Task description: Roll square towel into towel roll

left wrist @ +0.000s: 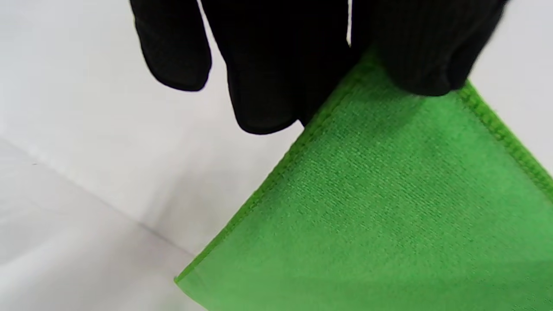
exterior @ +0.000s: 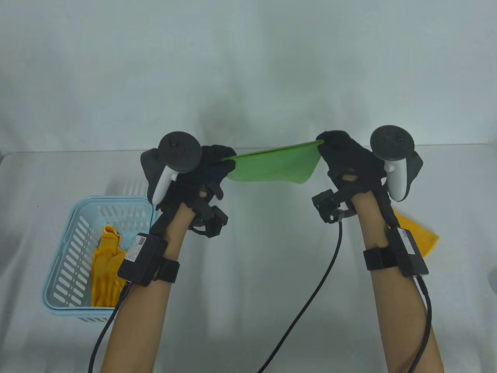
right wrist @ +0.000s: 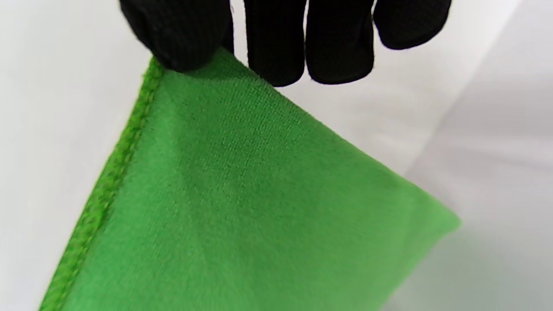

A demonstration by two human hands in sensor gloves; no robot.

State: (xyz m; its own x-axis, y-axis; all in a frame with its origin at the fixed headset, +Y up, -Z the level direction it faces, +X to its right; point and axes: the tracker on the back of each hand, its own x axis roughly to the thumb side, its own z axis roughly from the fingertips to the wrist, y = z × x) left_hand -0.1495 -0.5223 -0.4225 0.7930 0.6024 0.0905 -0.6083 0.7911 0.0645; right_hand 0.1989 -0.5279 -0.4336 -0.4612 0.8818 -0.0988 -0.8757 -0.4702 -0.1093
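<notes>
- Two corners of the towel (exterior: 276,166) are pinched, one in my left hand (exterior: 212,168), one in my right hand (exterior: 346,160).
- I hold it stretched above the table (exterior: 248,248), so it can go down flat for rolling.

**Both hands raised, each pinching a top corner**

Left hand (exterior: 209,163): forearm comes in from the bottom edge of the table view, angled up and slightly inward. Tracker sits on the back of the hand. A sensor box is strapped at the wrist, its cable trailing down. In the left wrist view the thumb (left wrist: 425,52) presses onto a corner of the green towel (exterior: 277,165) against the fingers behind it.

Right hand (exterior: 347,159): forearm near vertical in the table view, tracker on the outer side. In the right wrist view the thumb (right wrist: 181,34) pinches the other corner; three fingers (right wrist: 337,47) hang curled beside it.

Hands are level and well apart, with the cloth held between them.
</notes>
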